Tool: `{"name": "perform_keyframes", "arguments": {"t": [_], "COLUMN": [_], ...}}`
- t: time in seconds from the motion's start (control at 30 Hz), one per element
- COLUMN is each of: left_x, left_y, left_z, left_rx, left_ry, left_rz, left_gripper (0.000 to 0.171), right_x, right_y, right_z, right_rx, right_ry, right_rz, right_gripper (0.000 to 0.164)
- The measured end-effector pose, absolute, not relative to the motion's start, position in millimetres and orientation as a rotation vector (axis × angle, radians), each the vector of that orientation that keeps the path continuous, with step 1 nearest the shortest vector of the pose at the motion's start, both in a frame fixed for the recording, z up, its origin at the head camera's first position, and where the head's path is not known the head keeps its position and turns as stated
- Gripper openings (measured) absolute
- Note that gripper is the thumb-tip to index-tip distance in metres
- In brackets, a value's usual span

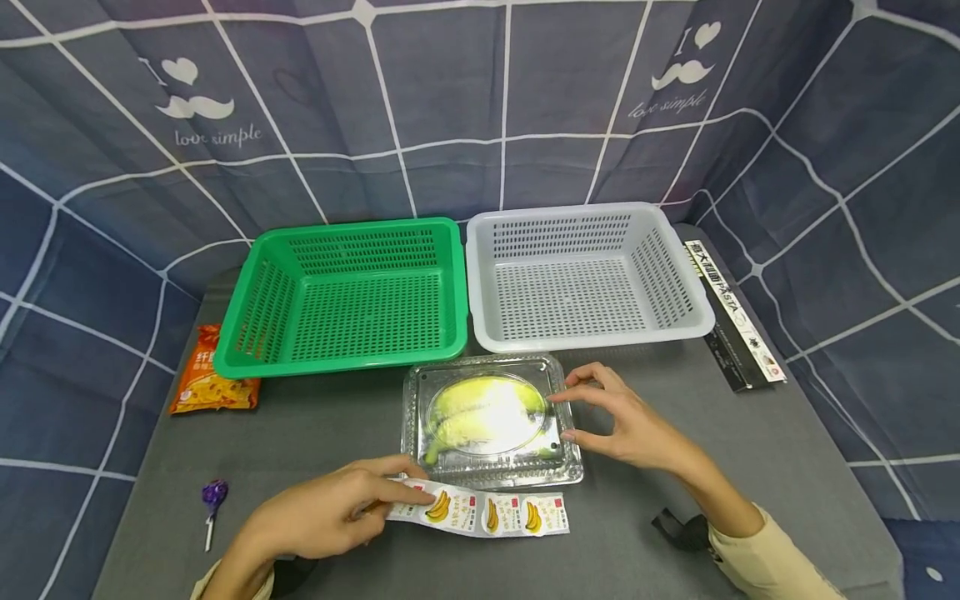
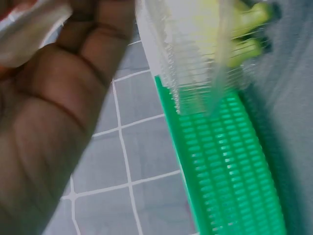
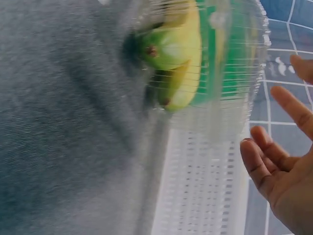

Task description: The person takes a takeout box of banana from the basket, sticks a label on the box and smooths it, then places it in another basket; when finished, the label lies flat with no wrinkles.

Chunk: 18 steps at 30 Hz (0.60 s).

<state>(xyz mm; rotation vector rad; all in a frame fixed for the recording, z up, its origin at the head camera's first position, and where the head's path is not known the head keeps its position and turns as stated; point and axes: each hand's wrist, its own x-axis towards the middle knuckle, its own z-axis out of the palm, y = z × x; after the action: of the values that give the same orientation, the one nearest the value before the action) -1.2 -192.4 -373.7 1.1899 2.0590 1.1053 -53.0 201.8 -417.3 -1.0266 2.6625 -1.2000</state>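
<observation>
A clear plastic box [image 1: 567, 467] with a ribbed lid stands in the middle of the table, yellow-green bananas [image 1: 480, 408] inside it. Light glares off the lid. In front of the box, my left hand [image 1: 337, 508] holds a strip of banana stickers [image 1: 491, 513] by its left end, the index finger lying on top. The left wrist view shows part of the pale strip [image 2: 29, 34] among the fingers. At the box's right edge is my right hand [image 1: 626, 421], fingers spread and slightly bent; whether the fingertips touch the lid I cannot tell.
Behind the box stand a green basket [image 1: 345, 364] and a white basket [image 1: 592, 340], side by side. An orange snack bag [image 1: 217, 383] and a purple lollipop [image 1: 214, 496] lie at left. A black-and-white pasta box [image 1: 735, 321] lies at right.
</observation>
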Motion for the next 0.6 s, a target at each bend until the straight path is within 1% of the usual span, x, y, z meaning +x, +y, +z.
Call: {"name": "perform_keyframes", "arguments": {"t": [0.13, 0.3, 0.43, 0.6], "left_x": [-23.4, -56.2, -76.4, -89.7], "left_y": [-188.8, -180.1, -174.2, -173.2], "left_z": [-364.9, -354.9, -350.4, -347.7], "left_rx": [1.265, 1.287, 1.3, 1.276], "left_ry": [1.985, 1.941, 1.971, 2.011], "left_rz": [1.216, 1.22, 1.169, 1.149], "left_gripper": [0.064, 0.063, 0.059, 0.054], "right_x": [-52.3, -49.8, -49.5, -53.1], "right_y": [194.5, 174.2, 156.9, 147.6], "right_z": [-409.0, -404.2, -405.8, -411.0], "right_rx": [-1.161, -1.336, -1.409, -1.493], "right_ry": [2.567, 2.294, 2.12, 2.033], "right_rz": [-1.189, -1.191, -1.192, -1.233], "right_gripper": [0.038, 0.033, 0.034, 0.04]}}
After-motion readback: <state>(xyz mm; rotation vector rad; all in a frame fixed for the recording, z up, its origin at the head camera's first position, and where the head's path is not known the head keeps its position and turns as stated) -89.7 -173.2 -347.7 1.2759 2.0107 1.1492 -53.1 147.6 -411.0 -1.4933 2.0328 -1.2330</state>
